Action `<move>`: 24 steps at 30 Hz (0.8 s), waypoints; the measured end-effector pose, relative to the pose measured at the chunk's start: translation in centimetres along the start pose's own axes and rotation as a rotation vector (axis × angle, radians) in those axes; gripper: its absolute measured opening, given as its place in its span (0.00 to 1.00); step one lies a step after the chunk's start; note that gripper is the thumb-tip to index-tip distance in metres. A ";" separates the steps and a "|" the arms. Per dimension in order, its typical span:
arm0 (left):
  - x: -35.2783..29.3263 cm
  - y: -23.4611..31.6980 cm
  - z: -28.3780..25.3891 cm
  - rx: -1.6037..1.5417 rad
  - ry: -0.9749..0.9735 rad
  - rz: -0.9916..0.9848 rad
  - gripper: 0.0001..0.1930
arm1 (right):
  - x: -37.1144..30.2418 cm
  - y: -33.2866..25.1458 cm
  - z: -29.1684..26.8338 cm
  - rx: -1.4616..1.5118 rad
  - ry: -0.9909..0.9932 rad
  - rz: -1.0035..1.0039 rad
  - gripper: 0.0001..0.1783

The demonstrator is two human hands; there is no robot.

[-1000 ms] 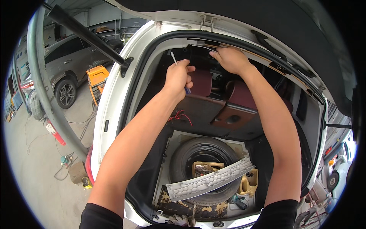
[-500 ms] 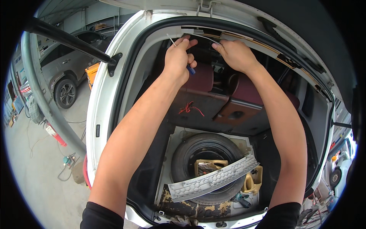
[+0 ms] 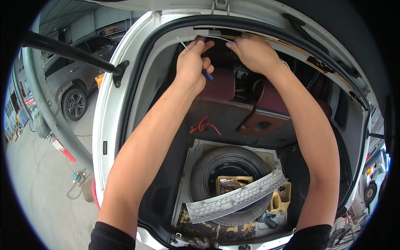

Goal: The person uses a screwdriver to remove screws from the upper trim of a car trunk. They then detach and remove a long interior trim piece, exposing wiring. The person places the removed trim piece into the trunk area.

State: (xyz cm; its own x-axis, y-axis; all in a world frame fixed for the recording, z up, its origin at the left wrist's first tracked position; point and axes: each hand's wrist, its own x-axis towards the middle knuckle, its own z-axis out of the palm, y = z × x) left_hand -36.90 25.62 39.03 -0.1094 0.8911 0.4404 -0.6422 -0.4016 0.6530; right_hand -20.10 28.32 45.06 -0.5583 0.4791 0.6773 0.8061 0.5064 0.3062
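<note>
Both my arms reach up to the top rear edge of the car's open tailgate frame. My left hand [image 3: 192,64] is closed round a screwdriver [image 3: 208,76]; its blue handle shows below the fist and its thin shaft sticks out above, the index finger stretched toward the roof edge. Just to the right, my right hand [image 3: 255,54] pinches a thin pale cable or strip [image 3: 221,39] at the roof lining edge [image 3: 287,49]. A bit of white line shows behind the right wrist. The fingertips of my right hand are partly hidden.
Below lies a spare wheel [image 3: 202,166] with a grey honeycomb-backed trim panel [image 3: 237,198] across it. Cut-open tan containers [image 3: 280,200] sit beside it. Red wires [image 3: 204,125] hang near the maroon seat backs [image 3: 216,85]. A black strut [image 3: 75,52] crosses at left.
My right hand has shifted slightly left and up along the roof edge, nearer my left hand. The left hand keeps its grip on the screwdriver. The whole view has moved a little.
</note>
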 end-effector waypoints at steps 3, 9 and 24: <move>0.0 -0.2 0.8 -0.069 0.002 0.006 0.11 | -0.6 0.2 0.4 -0.084 0.126 -0.015 0.20; 0.2 -0.4 2.1 -0.159 0.105 0.064 0.09 | -0.8 -1.0 0.3 -0.162 0.157 0.027 0.17; 1.8 -1.5 2.8 -0.250 0.228 0.133 0.08 | -1.7 -0.2 3.9 -0.145 0.359 -0.009 0.14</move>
State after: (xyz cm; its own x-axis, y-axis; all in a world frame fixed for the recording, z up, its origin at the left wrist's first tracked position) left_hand -34.04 27.25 40.54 -0.3531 0.8699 0.3442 -0.7734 -0.4785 0.4159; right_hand -20.12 30.23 41.23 -0.4819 0.1803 0.8575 0.8352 0.3905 0.3872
